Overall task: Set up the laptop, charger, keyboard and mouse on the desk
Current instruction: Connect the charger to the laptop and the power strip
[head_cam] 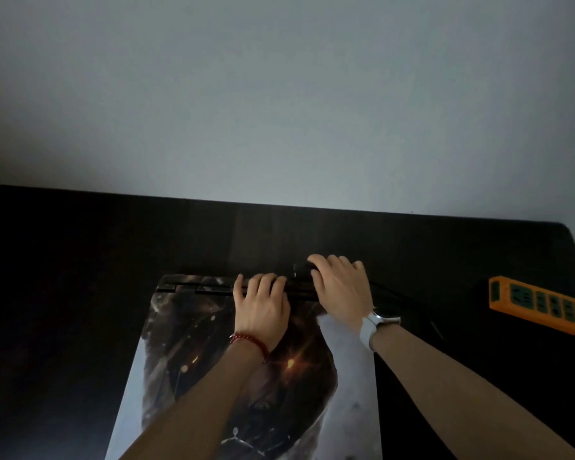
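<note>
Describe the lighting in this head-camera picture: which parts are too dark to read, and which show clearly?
Head view: dim, cool light. The black desk swallows detail, so the cable near the right hand barely shows. The closed laptop lid's printed skin, the left hand and the orange power strip read clearly; the wall is evenly grey.

1. An orange power strip (545,307) with dark green sockets lies at the right edge of the tabletop (80,260), partly cut off by the frame.
2. The tabletop is black.
3. A plain pale wall (279,94) rises behind it.
</note>
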Demonstrator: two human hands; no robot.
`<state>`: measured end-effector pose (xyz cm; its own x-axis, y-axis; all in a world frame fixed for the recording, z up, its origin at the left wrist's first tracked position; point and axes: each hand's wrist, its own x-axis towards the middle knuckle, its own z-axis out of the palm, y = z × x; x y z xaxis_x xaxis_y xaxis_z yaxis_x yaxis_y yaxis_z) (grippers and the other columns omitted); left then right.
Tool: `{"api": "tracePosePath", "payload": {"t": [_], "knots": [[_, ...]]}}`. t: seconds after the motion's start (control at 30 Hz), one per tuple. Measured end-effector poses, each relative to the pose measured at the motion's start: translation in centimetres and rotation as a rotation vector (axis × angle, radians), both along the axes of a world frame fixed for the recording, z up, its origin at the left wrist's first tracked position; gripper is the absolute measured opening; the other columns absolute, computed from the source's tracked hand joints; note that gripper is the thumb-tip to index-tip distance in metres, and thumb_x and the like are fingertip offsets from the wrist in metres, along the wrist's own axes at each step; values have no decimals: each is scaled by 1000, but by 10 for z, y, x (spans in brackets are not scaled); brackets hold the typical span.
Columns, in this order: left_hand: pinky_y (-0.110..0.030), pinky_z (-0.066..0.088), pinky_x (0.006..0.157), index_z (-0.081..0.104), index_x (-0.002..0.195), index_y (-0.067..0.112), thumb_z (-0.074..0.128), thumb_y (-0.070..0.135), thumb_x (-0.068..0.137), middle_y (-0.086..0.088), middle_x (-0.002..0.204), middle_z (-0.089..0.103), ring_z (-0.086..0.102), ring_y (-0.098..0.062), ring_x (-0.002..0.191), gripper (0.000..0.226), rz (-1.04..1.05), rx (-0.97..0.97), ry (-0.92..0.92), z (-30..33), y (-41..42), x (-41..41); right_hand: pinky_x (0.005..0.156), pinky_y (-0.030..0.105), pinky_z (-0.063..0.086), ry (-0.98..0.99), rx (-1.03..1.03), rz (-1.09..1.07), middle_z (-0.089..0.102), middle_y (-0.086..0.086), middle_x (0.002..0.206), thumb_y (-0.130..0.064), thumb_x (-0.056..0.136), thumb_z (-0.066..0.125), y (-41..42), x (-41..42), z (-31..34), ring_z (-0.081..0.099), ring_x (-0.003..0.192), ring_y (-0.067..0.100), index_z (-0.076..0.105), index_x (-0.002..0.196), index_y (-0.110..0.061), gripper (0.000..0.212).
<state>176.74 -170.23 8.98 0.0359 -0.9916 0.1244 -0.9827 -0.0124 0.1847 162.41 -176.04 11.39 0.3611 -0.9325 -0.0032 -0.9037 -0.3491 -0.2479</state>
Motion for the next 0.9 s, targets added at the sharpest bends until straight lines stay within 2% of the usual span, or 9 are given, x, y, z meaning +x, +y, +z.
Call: {"api": "tracePosePath", "payload": {"t": [0.1, 0.23, 0.4, 0.57, 0.67, 0.8, 0.9], "knots": [[-54, 43, 93, 69, 89, 19, 36, 32, 82, 1, 86, 66, 63, -22, 84, 36, 4, 10, -3, 0, -10, 1, 78, 37, 41, -8, -19, -40, 64, 3, 97, -30, 96, 39, 0, 2, -6, 59, 92, 23, 51, 121, -24, 28], [-51, 41, 94, 68, 86, 19, 34, 33, 84, 1, 83, 64, 61, -23, 81, 37, -12, 51, 18, -7, -16, -5, 82, 35, 38, -25, 52, -56, 60, 5, 107, -25, 97, 41, 0, 0, -9, 55, 98, 23, 51, 121, -20, 27], [-49, 40, 96, 66, 86, 20, 33, 34, 86, 3, 84, 64, 60, -20, 82, 36, -61, 21, 10, -10, -18, -6, 74, 30, 35, -31, 41, -131, 57, 8, 108, -17, 94, 48, -1, -8, -12, 54, 95, 23, 58, 113, -13, 22], [-50, 38, 98, 65, 84, 18, 31, 32, 86, 2, 82, 62, 59, -18, 81, 37, -30, 20, -27, -11, -16, -10, 78, 32, 37, -76, 135, -77, 60, 5, 110, -21, 91, 49, 0, -9, -10, 54, 98, 22, 47, 129, -17, 38], [-50, 39, 97, 66, 85, 18, 31, 32, 86, 1, 84, 62, 59, -18, 82, 37, -21, 4, -22, -12, -14, -8, 75, 31, 36, -83, 178, 4, 61, 3, 104, -28, 89, 51, -4, -7, -6, 54, 94, 20, 48, 124, -21, 36], [-50, 40, 97, 67, 87, 18, 32, 30, 84, 0, 88, 62, 60, -18, 83, 37, -20, -29, -27, -13, -14, -6, 79, 31, 41, -116, 235, 30, 61, 5, 106, -16, 95, 43, -11, -4, -5, 55, 95, 19, 51, 124, -20, 31], [-50, 40, 98, 66, 87, 17, 32, 30, 84, 1, 87, 62, 59, -18, 83, 37, -18, -20, -21, -13, -14, -8, 78, 29, 42, -150, 282, 52, 63, 3, 107, -15, 96, 43, -14, -3, -5, 55, 97, 18, 54, 123, -21, 30]]}}
